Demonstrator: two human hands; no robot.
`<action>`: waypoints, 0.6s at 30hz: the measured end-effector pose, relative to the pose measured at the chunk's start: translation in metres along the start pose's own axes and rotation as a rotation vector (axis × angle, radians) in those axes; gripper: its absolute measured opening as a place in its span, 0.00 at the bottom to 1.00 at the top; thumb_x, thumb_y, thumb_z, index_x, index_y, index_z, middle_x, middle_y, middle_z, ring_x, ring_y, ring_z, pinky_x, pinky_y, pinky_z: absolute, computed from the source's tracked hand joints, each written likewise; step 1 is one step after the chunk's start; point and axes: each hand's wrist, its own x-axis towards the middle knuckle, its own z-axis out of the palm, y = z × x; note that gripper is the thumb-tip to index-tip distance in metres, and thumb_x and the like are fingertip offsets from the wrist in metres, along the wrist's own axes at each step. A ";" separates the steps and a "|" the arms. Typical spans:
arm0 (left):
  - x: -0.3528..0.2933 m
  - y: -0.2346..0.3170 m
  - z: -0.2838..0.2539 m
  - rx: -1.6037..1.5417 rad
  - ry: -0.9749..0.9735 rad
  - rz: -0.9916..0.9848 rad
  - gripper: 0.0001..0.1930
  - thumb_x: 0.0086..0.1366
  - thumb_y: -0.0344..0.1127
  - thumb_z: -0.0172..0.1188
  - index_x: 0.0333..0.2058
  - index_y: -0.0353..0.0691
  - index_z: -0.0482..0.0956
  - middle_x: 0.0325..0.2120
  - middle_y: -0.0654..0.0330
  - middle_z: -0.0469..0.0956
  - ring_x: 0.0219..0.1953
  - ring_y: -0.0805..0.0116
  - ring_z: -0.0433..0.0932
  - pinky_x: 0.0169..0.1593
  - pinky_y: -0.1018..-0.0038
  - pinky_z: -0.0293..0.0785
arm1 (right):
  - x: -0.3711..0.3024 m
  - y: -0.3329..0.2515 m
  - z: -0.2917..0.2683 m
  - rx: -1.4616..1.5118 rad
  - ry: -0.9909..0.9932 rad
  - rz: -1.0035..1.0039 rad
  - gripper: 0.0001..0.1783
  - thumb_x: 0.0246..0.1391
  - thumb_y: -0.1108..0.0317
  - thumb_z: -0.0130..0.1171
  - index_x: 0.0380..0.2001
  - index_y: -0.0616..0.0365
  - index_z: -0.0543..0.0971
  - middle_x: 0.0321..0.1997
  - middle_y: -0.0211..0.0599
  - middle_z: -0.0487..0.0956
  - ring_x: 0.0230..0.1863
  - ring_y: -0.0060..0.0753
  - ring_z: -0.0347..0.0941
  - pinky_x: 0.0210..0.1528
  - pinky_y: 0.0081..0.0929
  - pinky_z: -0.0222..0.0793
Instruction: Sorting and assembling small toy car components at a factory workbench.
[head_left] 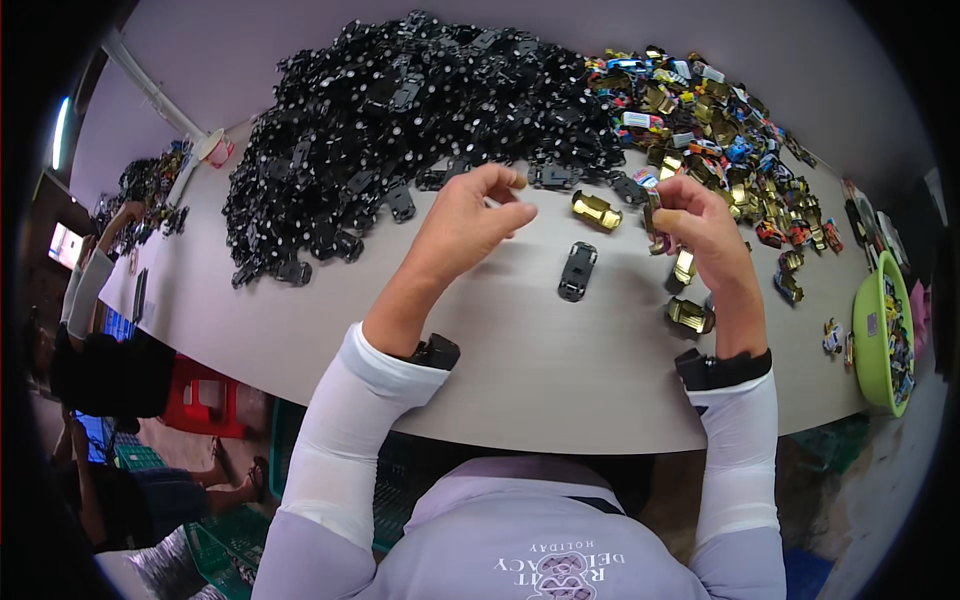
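a pale wall stood behind a broad grey table [520, 370], its near edge bowed in my feed. along the far side i saw a big heap of black toy-car bases [430, 110], touching a smaller heap of gold and multicoloured shells [690, 100]. to the far right a lime-green basin [872, 355] held more small pieces. at left, by a pale pole [150, 85], there was a pink-and-white cup [216, 149], and beyond it another person's hand [130, 212] was at a separate small pile [150, 185]. a red stool [200, 400] stood below.

white labels showed among the shells, too small for me to read; the wearer's lavender shirt [540, 500] carried printed lettering, upside down to me.

my wearer's left hand [480, 215] was raised over the table, thumb and forefinger curved and apart, with nothing visible between them. the right hand [690, 220] pinched a small car shell [656, 222], turned edge-on, between thumb and fingers. a single black base [577, 272] lay between the hands, nearer the wearer, with a gold shell [597, 210] just beyond it. more gold shells lay beside the right wrist, which partly hid them.
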 end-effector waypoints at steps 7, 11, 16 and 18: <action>-0.010 0.005 0.060 0.633 -0.169 0.156 0.25 0.45 0.43 0.67 0.41 0.35 0.75 0.30 0.50 0.79 0.33 0.53 0.78 0.39 0.65 0.72 | 0.023 0.017 0.015 0.175 -0.089 -0.006 0.16 0.45 0.72 0.60 0.40 0.61 0.73 0.29 0.31 0.75 0.23 0.16 0.69 0.21 0.14 0.64; -0.005 -0.002 0.074 0.656 -0.195 0.242 0.25 0.45 0.42 0.66 0.43 0.38 0.74 0.38 0.49 0.76 0.40 0.53 0.76 0.43 0.63 0.71 | 0.018 0.023 0.004 0.148 -0.056 0.017 0.14 0.46 0.73 0.58 0.39 0.63 0.73 0.29 0.33 0.75 0.24 0.19 0.71 0.22 0.15 0.65; 0.002 0.003 0.064 0.552 -0.025 0.339 0.17 0.51 0.40 0.65 0.35 0.34 0.78 0.24 0.57 0.78 0.23 0.66 0.76 0.29 0.73 0.71 | 0.044 0.018 -0.002 0.253 -0.033 0.002 0.15 0.46 0.73 0.57 0.40 0.63 0.72 0.32 0.33 0.74 0.26 0.20 0.71 0.23 0.19 0.67; 0.001 0.005 0.079 0.272 -0.147 0.230 0.14 0.53 0.37 0.64 0.34 0.33 0.78 0.24 0.61 0.78 0.23 0.73 0.74 0.28 0.77 0.70 | 0.051 0.011 -0.010 0.285 -0.015 -0.048 0.15 0.46 0.73 0.57 0.40 0.62 0.72 0.32 0.33 0.74 0.26 0.21 0.71 0.22 0.19 0.68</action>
